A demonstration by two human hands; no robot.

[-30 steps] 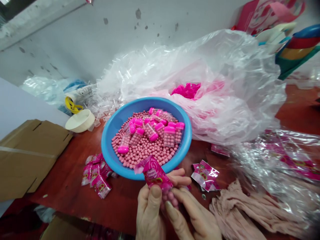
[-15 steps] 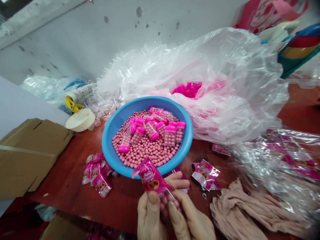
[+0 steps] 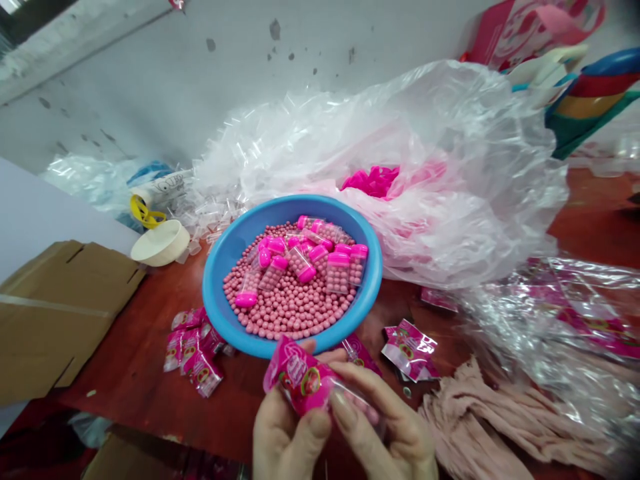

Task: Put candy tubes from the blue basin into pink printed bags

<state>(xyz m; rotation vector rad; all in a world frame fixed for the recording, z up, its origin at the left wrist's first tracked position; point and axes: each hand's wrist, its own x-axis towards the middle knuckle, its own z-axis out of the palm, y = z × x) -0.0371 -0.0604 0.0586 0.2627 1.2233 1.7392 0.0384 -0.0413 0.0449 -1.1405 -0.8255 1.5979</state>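
Observation:
A small clear bottle of pink balls (image 3: 361,404) lies tilted between my hands, in front of the blue basin. A shiny pink printed wrapper (image 3: 303,377) covers its left end; the right end shows bare. My left hand (image 3: 286,437) pinches the wrapper from below, thumb on its lower edge. With thumb and fingers, my right hand (image 3: 387,423) grips the bottle where the wrapper ends. The blue basin (image 3: 213,297) holds loose pink balls (image 3: 293,310) and several filled bottles with bright pink caps (image 3: 337,270).
Several wrapped pink packets (image 3: 193,350) lie left of the basin. Flat wrappers (image 3: 411,348) and a crumpled pinkish cloth (image 3: 473,417) lie to the right. Behind stands a large translucent plastic bag (image 3: 450,133); a white tape roll (image 3: 161,243) and cardboard (image 3: 55,313) are at left.
The wrapper and bottle have tipped from steep to flatter, and the wrapper's end has dropped away from the basin rim. My left hand has shifted left; both hands keep their grip.

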